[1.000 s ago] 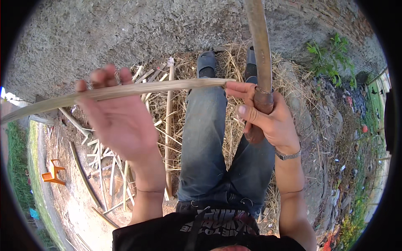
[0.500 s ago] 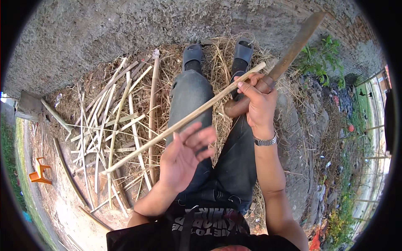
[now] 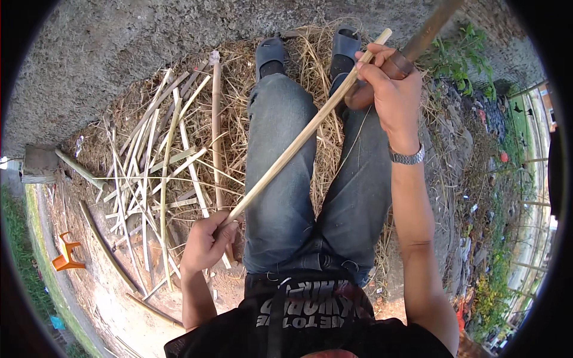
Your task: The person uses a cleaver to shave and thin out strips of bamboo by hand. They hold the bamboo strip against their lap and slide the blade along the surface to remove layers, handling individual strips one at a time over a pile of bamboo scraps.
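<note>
- Wooden strip (image 3: 292,149) slanted over the jeans (image 3: 280,197).
- Left hand (image 3: 206,243) wrapped its fingers around the near end.
- Right hand (image 3: 397,98) pinched the far end, also gripping a knife (image 3: 430,32).

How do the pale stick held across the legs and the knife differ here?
Colour: the stick is pale straw-yellow, while the knife is dark brown.
Width: the stick is slim, while the knife is visibly broader.
Hold: the left grip and right grip both hold the stick; only the right grip holds the knife.
Shared: both slant up toward the picture's right.
</note>
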`<control>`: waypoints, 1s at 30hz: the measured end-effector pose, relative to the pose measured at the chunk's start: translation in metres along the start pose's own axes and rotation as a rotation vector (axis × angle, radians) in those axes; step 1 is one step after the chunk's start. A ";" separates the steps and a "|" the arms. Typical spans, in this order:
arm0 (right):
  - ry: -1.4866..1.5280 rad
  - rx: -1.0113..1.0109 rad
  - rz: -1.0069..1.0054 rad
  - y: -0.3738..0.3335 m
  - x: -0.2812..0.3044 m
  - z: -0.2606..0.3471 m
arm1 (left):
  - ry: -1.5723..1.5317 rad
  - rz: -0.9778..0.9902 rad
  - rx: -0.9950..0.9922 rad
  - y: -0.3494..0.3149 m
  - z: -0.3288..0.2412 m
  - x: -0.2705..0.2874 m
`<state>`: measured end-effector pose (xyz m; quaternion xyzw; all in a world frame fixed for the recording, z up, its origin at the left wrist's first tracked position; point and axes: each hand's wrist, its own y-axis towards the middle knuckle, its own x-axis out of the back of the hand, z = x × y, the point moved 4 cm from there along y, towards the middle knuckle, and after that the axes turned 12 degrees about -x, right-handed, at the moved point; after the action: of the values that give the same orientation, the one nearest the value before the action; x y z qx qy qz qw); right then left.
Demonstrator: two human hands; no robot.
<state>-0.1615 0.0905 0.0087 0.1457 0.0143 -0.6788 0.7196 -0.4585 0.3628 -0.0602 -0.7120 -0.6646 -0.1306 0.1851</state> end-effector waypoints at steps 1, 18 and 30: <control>-0.272 -0.007 -0.055 -0.003 0.004 0.009 | -0.031 0.002 -0.004 0.004 -0.003 -0.001; -0.986 0.178 0.599 -0.102 -0.021 0.007 | -0.140 -0.290 0.021 0.049 -0.033 -0.034; -1.432 0.105 0.271 -0.003 0.014 0.018 | 0.016 -0.321 -0.030 0.026 -0.034 -0.041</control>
<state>-0.1667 0.0729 0.0218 -0.2991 -0.5104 -0.5124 0.6225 -0.4337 0.3098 -0.0500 -0.5984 -0.7663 -0.1740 0.1563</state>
